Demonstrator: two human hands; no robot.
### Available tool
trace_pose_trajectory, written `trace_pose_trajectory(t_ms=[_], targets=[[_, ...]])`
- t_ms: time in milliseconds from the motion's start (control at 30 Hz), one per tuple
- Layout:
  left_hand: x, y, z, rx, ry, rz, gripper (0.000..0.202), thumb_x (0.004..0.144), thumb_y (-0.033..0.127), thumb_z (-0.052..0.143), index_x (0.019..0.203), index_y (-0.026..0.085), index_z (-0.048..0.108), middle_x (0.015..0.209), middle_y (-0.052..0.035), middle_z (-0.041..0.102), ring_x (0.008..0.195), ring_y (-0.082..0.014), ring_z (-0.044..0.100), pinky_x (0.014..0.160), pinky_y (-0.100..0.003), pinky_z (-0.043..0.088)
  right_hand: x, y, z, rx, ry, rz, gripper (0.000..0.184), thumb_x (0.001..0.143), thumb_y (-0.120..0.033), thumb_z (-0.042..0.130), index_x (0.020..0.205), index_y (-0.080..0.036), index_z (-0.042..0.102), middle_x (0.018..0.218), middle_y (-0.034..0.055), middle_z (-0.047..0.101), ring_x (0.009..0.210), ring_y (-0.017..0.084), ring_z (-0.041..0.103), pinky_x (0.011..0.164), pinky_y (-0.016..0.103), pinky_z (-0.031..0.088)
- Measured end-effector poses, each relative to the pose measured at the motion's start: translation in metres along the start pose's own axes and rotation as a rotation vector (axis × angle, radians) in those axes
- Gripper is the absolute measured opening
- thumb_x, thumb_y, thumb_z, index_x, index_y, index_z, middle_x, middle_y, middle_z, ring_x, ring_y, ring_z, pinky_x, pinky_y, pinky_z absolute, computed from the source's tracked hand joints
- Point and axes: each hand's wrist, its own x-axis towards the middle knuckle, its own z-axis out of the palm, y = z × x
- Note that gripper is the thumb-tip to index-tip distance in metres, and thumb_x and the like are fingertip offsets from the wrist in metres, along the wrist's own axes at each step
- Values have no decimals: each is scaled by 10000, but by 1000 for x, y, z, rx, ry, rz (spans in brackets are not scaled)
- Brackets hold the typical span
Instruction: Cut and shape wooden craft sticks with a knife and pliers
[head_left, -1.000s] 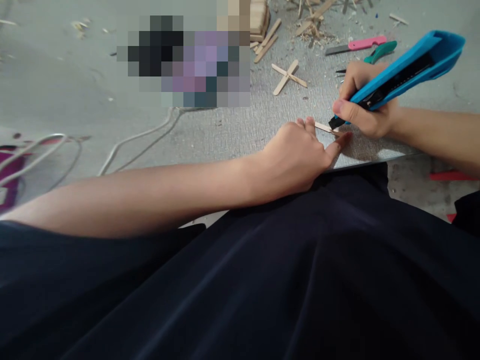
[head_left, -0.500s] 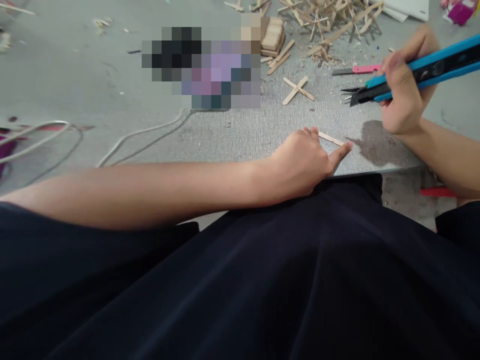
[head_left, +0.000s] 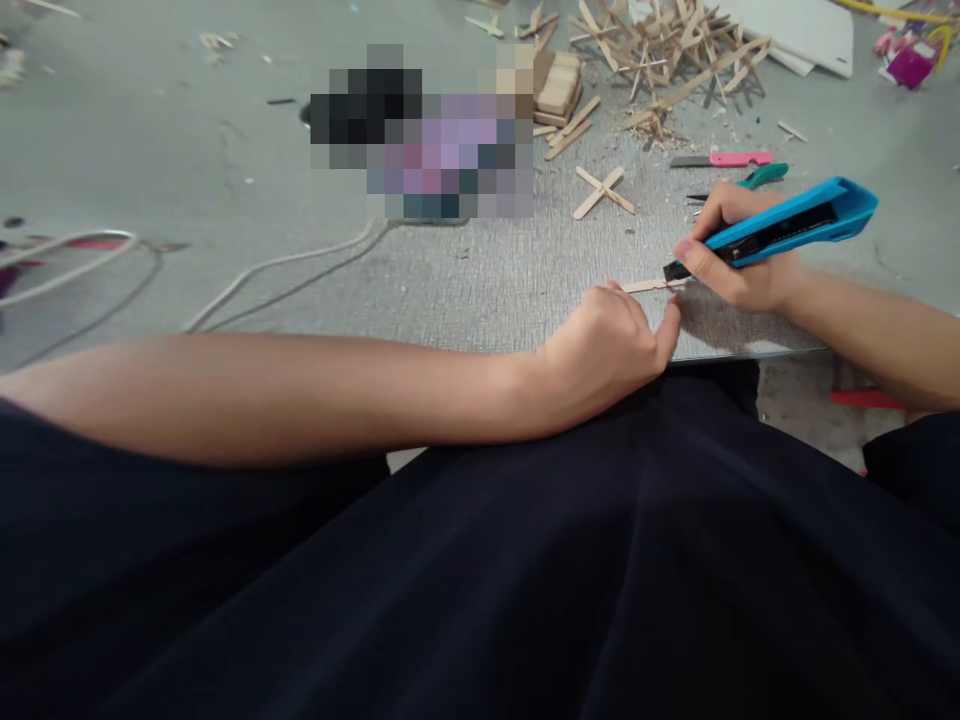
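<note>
A notched wooden craft stick [head_left: 643,287] lies on the grey table near its front edge. My left hand [head_left: 611,340] is closed on the stick's left end, with the thumb close to the right end. In my right hand [head_left: 739,250] is a blue utility knife [head_left: 799,225], held like a pen. The knife's black tip is down at the stick, near its right end; the blade's edge is too small to make out. Just beyond lie two sticks crossed in an X [head_left: 604,190].
Behind my right hand lie teal-handled tweezers [head_left: 765,175] and a pink-handled knife [head_left: 739,159]. A heap of craft sticks [head_left: 675,50] and a stick bundle [head_left: 557,85] are at the back. A white cable [head_left: 277,265] crosses the left side beside a blurred-out patch.
My right hand has come down and left, bringing the utility knife from above the table to the stick. The stick has turned to lie nearly level, and my left thumb has drawn back.
</note>
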Motion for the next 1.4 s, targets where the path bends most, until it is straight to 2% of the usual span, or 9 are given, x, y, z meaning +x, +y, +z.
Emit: trace_pose_trajectory(t_ms=[133, 233, 300, 400, 567, 800, 1067, 1267, 1400], targets=[[-3, -1, -1, 58, 236, 15, 418, 1057, -56, 491, 1207, 19, 874, 720, -114, 776, 591, -211, 728, 547, -314, 400, 4, 1, -2, -48, 1, 9, 519, 1018, -779, 746, 862, -301, 619, 813, 19, 738, 707, 219, 648, 705, 419, 561], [-3, -2, -4, 2, 283, 38, 370, 1052, -53, 511, 999, 51, 862, 755, -98, 773, 638, -195, 723, 548, -321, 399, 6, 0, -3, -29, -25, 17, 540, 994, -812, 746, 866, -298, 641, 816, 22, 755, 697, 231, 659, 687, 435, 530], [-2, -2, -5, -37, 249, 38, 378, 1060, -41, 496, 1083, 19, 868, 965, -188, 866, 820, -247, 811, 585, -336, 441, 6, 0, -5, 20, -37, 7, 552, 975, -821, 755, 857, -294, 643, 815, 24, 758, 686, 239, 668, 671, 443, 514], [-1, 0, -5, -108, 140, 27, 453, 1081, -25, 442, 1315, -65, 828, 1228, -304, 880, 1013, -317, 857, 649, -359, 500, 7, 2, -10, 75, -94, -17, 556, 971, -837, 742, 870, -295, 674, 808, 37, 756, 692, 252, 686, 668, 451, 522], [0, 1, -5, -160, 83, 35, 494, 1101, -4, 415, 1417, -39, 794, 1309, -309, 873, 1056, -333, 876, 693, -363, 553, 6, 8, -14, 94, -176, 31, 560, 913, -854, 790, 888, -304, 690, 826, 48, 772, 720, 251, 679, 711, 448, 565], [1, 0, -4, -114, 120, 75, 462, 1108, -7, 429, 1355, -47, 817, 1234, -285, 894, 957, -272, 875, 699, -323, 571, 4, 7, -13, 67, -179, 2, 462, 831, -726, 917, 935, -331, 702, 878, 4, 821, 665, 206, 629, 699, 429, 563], [4, -3, -5, -99, 142, 92, 429, 1102, -24, 436, 1231, -7, 845, 1129, -244, 903, 872, -250, 847, 663, -326, 513, 4, 5, -10, 81, -136, -9, 394, 881, -655, 852, 906, -288, 713, 768, 23, 770, 656, 214, 661, 683, 421, 571], [4, -5, -5, -84, 129, 112, 412, 1110, -19, 447, 1201, 27, 846, 1092, -215, 900, 842, -235, 827, 652, -322, 479, 2, 3, -11, 83, -163, -21, 293, 938, -578, 842, 964, -303, 745, 821, 20, 800, 670, 224, 681, 689, 422, 563], [5, -5, -4, -68, 129, 125, 409, 1110, -28, 447, 1205, 6, 843, 1097, -226, 901, 844, -238, 839, 657, -319, 503, 2, 2, -12, 72, -160, 11, 313, 942, -610, 844, 953, -315, 739, 799, 10, 794, 681, 235, 695, 706, 421, 583]])
